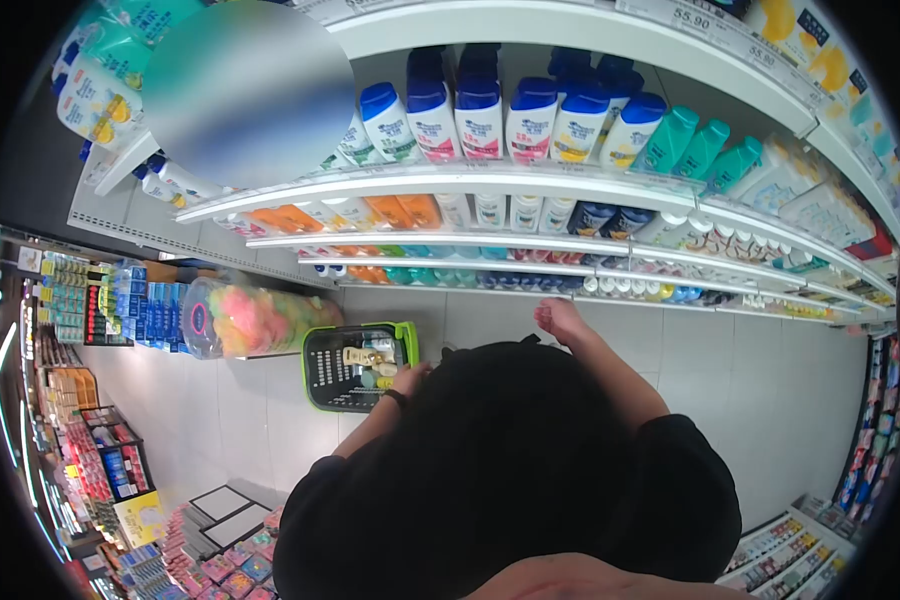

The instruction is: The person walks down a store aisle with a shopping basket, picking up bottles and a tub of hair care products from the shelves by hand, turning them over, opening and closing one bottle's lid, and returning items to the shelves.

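A black shopping basket with a green rim (pixel 315 398) hangs or stands low on my left side. Several bottles and packs lie in it, among them a cream-coloured bottle (pixel 355 356). My left hand (pixel 410 379), with a dark band at the wrist, grips the basket's right side; its fingertips are partly hidden. My right hand (pixel 562 320) is held out in front of my body over the floor, its fingers curled in, with nothing visible in them. Closest ahead of it are the lower shelves of bottles. Blue-capped white shampoo bottles (pixel 482 125) stand on the upper shelf.
White shelf edges (pixel 450 190) curve across the front. Green bottles (pixel 670 140) stand farther right. At left are a large clear container of colourful puffs (pixel 260 318) and blue boxes (pixel 155 310). Pink packs (pixel 240 570) fill a low display behind left. Grey floor tiles (pixel 740 400) lie right.
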`<state>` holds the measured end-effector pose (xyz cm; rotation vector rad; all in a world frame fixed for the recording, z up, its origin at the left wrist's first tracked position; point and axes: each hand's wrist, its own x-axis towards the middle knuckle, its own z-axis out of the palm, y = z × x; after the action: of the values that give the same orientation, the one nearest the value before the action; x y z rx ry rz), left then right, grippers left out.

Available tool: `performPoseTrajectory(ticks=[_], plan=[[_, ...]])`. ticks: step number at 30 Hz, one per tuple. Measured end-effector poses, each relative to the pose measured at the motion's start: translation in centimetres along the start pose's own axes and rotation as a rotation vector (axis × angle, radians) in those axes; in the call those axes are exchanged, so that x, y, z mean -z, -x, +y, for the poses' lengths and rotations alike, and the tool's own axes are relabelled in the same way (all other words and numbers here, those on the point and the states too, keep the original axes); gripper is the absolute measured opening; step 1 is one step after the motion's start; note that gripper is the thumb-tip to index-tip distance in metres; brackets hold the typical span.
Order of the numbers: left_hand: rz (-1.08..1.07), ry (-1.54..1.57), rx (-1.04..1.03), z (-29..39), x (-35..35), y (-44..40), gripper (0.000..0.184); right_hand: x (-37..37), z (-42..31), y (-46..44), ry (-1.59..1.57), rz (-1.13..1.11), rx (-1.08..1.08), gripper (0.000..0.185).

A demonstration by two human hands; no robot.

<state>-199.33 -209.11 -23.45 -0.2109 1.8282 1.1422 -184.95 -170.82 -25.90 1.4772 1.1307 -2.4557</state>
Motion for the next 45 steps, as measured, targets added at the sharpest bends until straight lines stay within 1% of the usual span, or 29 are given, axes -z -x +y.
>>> performPoseTrajectory(ticks=[1,3,5,7,8,9,11,13,15,17,19,20,21,23,24,26,27,28,29,31,32,34,35,37,41,43,44,45], plan=[[-0.017,0.021,-0.004,-0.7,0.1,-0.5,0.034,-0.2,-0.1,0.4,0.005,0.024,0.004,0.018],[-0.018,0.038,0.054,0.0,-0.1,-0.4,0.035,0.3,-0.3,0.2,0.037,0.006,0.008,0.016],[-0.005,0.019,-0.049,0.5,0.0,0.1,0.031,0.9,-0.5,-0.3,0.068,0.018,0.055,0.015],[-0.023,0.137,-0.063,1.1,0.1,0.3,0.027,0.7,-2.3,1.0,0.184,0.084,0.174,0.019],[-0.046,0.207,-0.107,0.9,0.4,-0.3,0.027,0.8,-2.8,0.6,0.363,0.144,0.357,0.022],[-0.020,0.258,-0.074,1.0,0.4,-0.7,0.028,0.8,-3.1,0.3,0.547,0.197,0.537,0.024],[0.008,0.307,-0.036,1.1,0.5,-1.8,0.031,-0.6,-6.0,2.4,0.653,0.235,0.755,0.027],[0.139,0.247,-0.008,-0.4,1.3,-3.7,0.038,-2.5,-9.6,5.6,0.759,0.275,0.890,0.029],[0.177,0.205,-0.038,-0.8,1.5,-4.9,0.040,-4.6,-12.8,8.8,0.759,0.302,0.922,0.032],[0.223,0.164,-0.071,-1.1,1.6,-6.1,0.043,-5.9,-14.5,9.7,0.757,0.322,0.960,0.035],[0.392,0.110,-0.227,-1.7,1.6,-6.8,0.043,-6.9,-15.1,9.5,1.021,0.409,1.251,0.041],[0.378,0.221,-0.200,-0.7,1.4,-6.3,0.045,-7.6,-15.4,9.3,1.021,0.342,1.275,0.045],[0.397,0.259,-0.195,0.3,1.0,-5.6,0.046,-8.3,-15.6,9.2,1.022,0.327,1.276,0.045],[0.493,0.204,-0.251,1.8,0.3,-4.4,0.046,-10.1,-16.3,9.4,1.152,0.390,1.387,0.047],[0.509,0.158,-0.277,2.0,0.4,-4.5,0.047,-10.9,-16.8,9.7,1.152,0.335,1.392,0.049],[0.536,0.080,-0.295,2.0,0.7,-4.7,0.048,-12.6,-17.2,9.4,1.208,0.321,1.393,0.049],[0.545,0.085,-0.293,2.0,0.7,-4.9,0.048,-13.3,-17.4,9.0,1.264,0.320,1.392,0.050],[0.517,0.141,-0.320,2.0,0.6,-4.9,0.049,-14.1,-17.7,8.8,1.290,0.289,1.451,0.051],[0.489,0.198,-0.348,2.0,0.5,-5.0,0.049,-14.7,-17.9,8.3,1.289,0.279,1.454,0.051],[0.486,0.199,-0.355,2.3,0.1,-4.7,0.049,-16.0,-18.1,7.4,1.506,0.283,1.425,0.053],[0.476,0.196,-0.363,2.5,-0.1,-4.4,0.049,-16.6,-18.0,6.9,1.508,0.273,1.429,0.053],[0.458,0.208,-0.391,2.5,-0.1,-4.6,0.048,-18.1,-18.0,6.1,1.634,0.293,1.363,0.054],[0.466,0.215,-0.390,2.0,0.0,-5.0,0.048,-19.0,-18.2,5.8,1.636,0.283,1.369,0.054],[0.478,0.153,-0.444,2.0,-0.1,-5.2,0.049,-21.0,-18.8,5.1,1.755,0.149,1.125,0.053],[0.481,0.171,-0.468,2.7,-0.7,-4.4,0.048,-24.0,-18.8,3.7,1.764,0.105,1.180,0.047],[0.499,0.162,-0.481,2.6,-0.7,-4.7,0.048,-25.1,-18.9,2.6,1.812,0.220,1.380,0.044],[0.510,0.150,-0.497,2.4,-0.7,-4.9,0.048,-25.4,-19.0,2.1,1.813,0.214,1.381,0.044],[0.514,0.153,-0.494,2.2,-0.6,-5.0,0.048,-25.7,-19.1,1.7,1.715,0.181,1.266,0.050]])
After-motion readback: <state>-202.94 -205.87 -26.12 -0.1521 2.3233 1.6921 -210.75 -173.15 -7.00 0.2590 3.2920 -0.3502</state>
